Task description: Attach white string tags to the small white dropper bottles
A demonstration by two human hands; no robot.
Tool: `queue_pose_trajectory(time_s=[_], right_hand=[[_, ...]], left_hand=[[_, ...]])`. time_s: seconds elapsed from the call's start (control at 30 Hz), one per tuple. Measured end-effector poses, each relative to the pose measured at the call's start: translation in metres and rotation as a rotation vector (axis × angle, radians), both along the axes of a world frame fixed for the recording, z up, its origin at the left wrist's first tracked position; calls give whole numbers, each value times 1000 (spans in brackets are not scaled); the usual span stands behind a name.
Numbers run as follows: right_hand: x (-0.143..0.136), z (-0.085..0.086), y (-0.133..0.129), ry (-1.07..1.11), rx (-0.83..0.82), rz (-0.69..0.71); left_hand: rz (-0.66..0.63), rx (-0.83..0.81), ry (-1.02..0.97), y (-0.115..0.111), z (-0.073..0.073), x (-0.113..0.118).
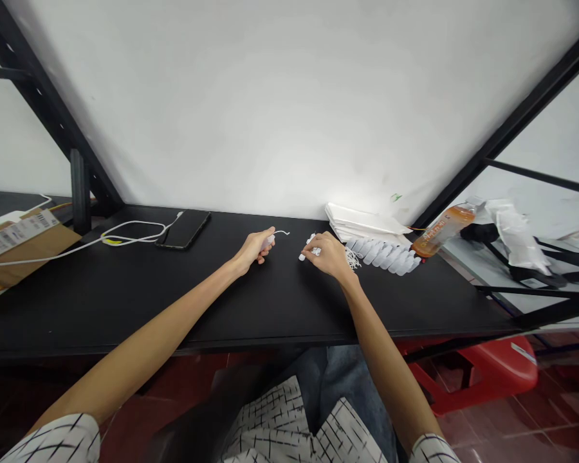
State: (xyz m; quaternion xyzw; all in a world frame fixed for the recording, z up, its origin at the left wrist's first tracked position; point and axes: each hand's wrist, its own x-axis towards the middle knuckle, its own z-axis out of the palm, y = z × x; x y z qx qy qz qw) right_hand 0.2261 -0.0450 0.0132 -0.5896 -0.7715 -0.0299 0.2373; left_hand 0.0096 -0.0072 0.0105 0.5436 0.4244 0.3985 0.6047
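My left hand (257, 251) is closed around a small white piece (269, 242) above the black table, and a thin white string (282, 232) sticks out past the thumb. To the right, my right hand (329, 253) reaches down with its fingertips pinched together at some small white pieces (302, 256) on the tabletop. What exactly those fingertips grip is too small to make out. Behind that wrist lies a bunch of short white strings (352, 258), partly covered by the hand. A row of white, rounded pieces (383, 254) lies just right of it.
A stack of white sheets or packets (367, 222) rests against the wall. An orange-labelled bottle (442, 231) lies tilted at the right. At the left are a phone (184, 229), a white cable (89, 244) and a cardboard package (33, 251). A red stool (496, 370) stands below.
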Motion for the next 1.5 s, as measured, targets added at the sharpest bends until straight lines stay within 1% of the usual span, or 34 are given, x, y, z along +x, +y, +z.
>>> queue_pose_trajectory(time_s=[0.2, 0.3, 0.47, 0.6, 0.73, 0.8, 0.87, 0.93, 1.03, 1.07, 1.13, 1.2, 1.3, 1.4, 1.5], right_hand=[[-23, -2, -5, -81, -20, 74], [-29, -2, -7, -129, -44, 82], [-32, -4, -9, -196, -29, 85], [-32, -8, -10, -219, -16, 124], [-33, -8, -12, -187, -42, 132], [-33, -7, -11, -120, -50, 139], [-31, -5, -10, 41, -27, 132], [-28, -3, -8, 321, -31, 125], [-27, -2, -5, 792, -166, 159], [-27, -2, -4, 909, -222, 185], [-29, -3, -4, 1055, -300, 241], [-32, -5, -4, 1106, -342, 293], [-35, -8, -4, 1087, -351, 333], [-35, -9, -4, 1053, -343, 341], [-34, -8, -4, 1005, -334, 318]], left_hand=[[-7, -2, -43, 0, 0, -1], [-45, -15, -96, 1, -1, -2], [-151, -61, -177, -2, 0, 0], [-186, -92, -203, -5, 1, 2], [-212, -106, -228, -7, 2, 2], [-205, -108, -223, -8, 2, 3], [-193, -109, -196, -8, 1, 3], [-193, -106, -140, -6, -1, 4], [-208, -78, -38, -4, -6, 5], [-214, -62, -15, -3, -7, 5], [-224, -33, 9, -3, -9, 5], [-222, -23, 18, -3, -10, 6], [-213, -11, 41, -5, -9, 7], [-215, 3, 67, -6, -9, 8], [-205, 17, 82, -6, -10, 8]])
